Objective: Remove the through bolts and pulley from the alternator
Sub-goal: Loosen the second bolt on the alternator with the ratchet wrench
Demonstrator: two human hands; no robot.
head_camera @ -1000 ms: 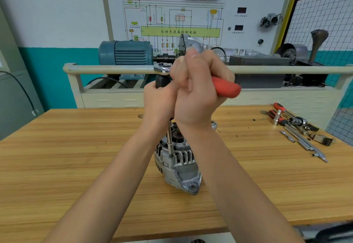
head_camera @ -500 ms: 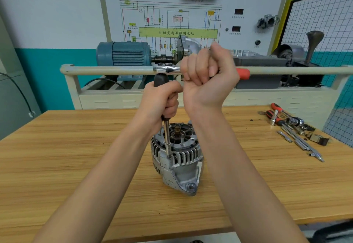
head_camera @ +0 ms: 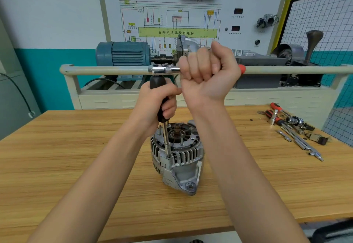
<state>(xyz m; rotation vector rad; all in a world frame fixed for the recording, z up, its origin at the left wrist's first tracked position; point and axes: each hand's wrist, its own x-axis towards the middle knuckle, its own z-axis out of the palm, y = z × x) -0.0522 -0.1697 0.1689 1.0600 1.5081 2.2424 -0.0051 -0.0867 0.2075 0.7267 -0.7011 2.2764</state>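
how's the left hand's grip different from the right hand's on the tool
The left hand grips the upright black handle just above the alternator; the right hand grips the level ratchet higher up. The left wraps a vertical part, the right a horizontal one. Both have fingers curled tight round one joined tool.

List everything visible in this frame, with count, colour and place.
silver finned alternator: one, upright, table centre
wooden table: one, light brown
black-handled driver with steel shaft: one, tip at alternator rim
chrome ratchet with red handle: one, atop driver
loose tools with red handles: several, table's right
blue electric motor: one, behind rail
wiring diagram board: one, white, back wall
left hand: grip on driver handle
right hand: grip on ratchet handle
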